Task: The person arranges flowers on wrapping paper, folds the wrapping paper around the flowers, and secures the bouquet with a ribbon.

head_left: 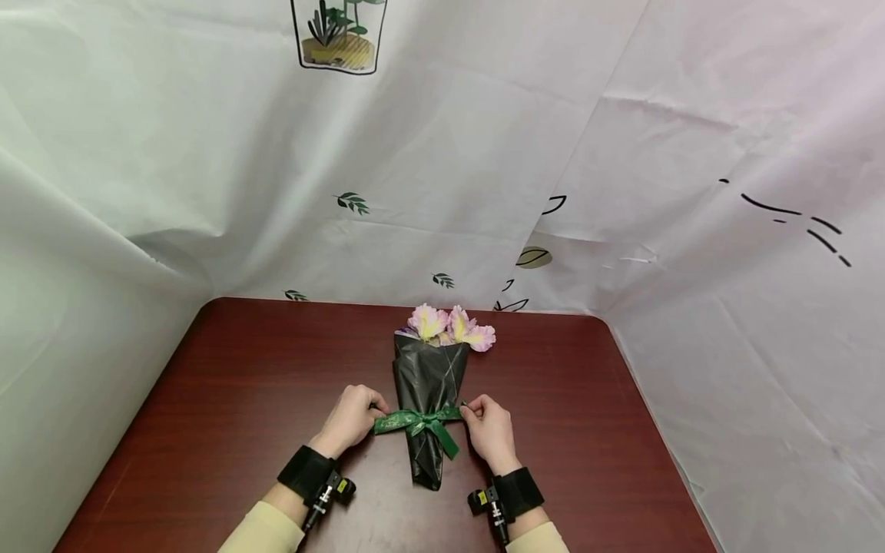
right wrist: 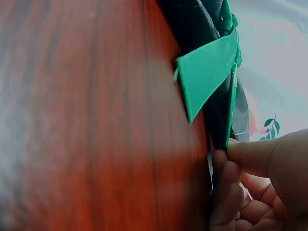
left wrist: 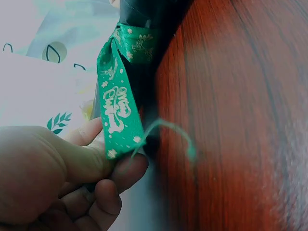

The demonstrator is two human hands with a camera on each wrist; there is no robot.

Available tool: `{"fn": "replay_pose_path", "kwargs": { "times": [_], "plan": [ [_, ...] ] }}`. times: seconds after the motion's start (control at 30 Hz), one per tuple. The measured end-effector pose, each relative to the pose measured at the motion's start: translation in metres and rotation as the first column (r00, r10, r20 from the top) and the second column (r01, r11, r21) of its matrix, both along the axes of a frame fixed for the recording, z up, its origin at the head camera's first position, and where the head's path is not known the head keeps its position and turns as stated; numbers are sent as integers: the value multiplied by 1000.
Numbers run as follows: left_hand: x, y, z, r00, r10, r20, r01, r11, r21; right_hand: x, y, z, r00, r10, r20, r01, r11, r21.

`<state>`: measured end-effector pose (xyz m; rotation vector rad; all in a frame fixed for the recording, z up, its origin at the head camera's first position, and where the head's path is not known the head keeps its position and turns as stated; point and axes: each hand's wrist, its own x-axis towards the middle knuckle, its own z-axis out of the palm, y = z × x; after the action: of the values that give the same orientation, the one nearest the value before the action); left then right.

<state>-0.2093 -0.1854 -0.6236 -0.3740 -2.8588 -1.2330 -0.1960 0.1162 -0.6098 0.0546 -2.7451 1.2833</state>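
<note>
A bouquet wrapped in black paper [head_left: 427, 372] lies on the table, its pink and yellow flowers [head_left: 452, 326] toward the far edge. Round its lower part is tied a green ribbon [head_left: 422, 422] with pale printed lettering, visible in the left wrist view. My left hand [head_left: 351, 418] pinches the ribbon's left part between thumb and fingers; a loose thread [left wrist: 168, 125] trails from that end. On the other side my right hand [head_left: 492, 432] pinches the right part of the ribbon. One ribbon tail [right wrist: 207, 72] hangs free below the knot, held by neither hand.
The dark red wooden table [head_left: 276, 369] has rounded far corners. White cloth [head_left: 442, 153] printed with leaves and line drawings hangs behind it and along both sides. Each wrist wears a black strap [head_left: 307, 472] with a small camera.
</note>
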Motion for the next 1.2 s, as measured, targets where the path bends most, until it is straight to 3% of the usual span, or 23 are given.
{"fn": "replay_pose_path", "kwargs": {
  "times": [0.17, 0.27, 0.5, 0.63, 0.73, 0.9, 0.93, 1.0, 1.1, 1.2],
  "plan": [
    [-5, -1, -11, 998, 54, 13, -54, 998, -36, -7, 2, -14, 999, -38, 34, 36, 998, 54],
    [-7, -2, -14, 998, 64, 6, -63, 996, -55, -8, 3, -17, 999, -29, 13, 28, 998, 57],
    [-7, -4, -17, 997, 66, 31, -64, 996, -61, 2, 2, 0, 998, 15, -54, -15, 1000, 4],
    [-9, -5, -17, 997, 60, 43, -57, 996, -62, -6, 4, -17, 1000, -12, -6, 13, 999, 37],
    [-4, -4, -6, 998, 51, 48, -48, 998, -52, -9, 6, -23, 1000, -18, 10, 18, 998, 52],
    [7, -1, 19, 1000, -24, 18, 24, 1000, 14, 3, 4, 3, 1000, -2, -8, 2, 1000, -22],
    [7, -2, 18, 999, -38, 3, 37, 999, 28, 3, 5, 1, 1000, -3, -23, 2, 999, -33],
    [11, 0, 29, 999, -39, 15, 38, 998, 53, 5, 5, 8, 1000, 20, -16, -21, 997, -70],
    [10, 2, 33, 999, -1, 38, -2, 996, 85, 2, 5, 8, 999, 34, -4, -34, 994, -104],
    [4, 7, 35, 998, 24, 51, -31, 991, 132, -4, 2, 14, 997, 45, 59, -36, 987, -154]
  ]
}}
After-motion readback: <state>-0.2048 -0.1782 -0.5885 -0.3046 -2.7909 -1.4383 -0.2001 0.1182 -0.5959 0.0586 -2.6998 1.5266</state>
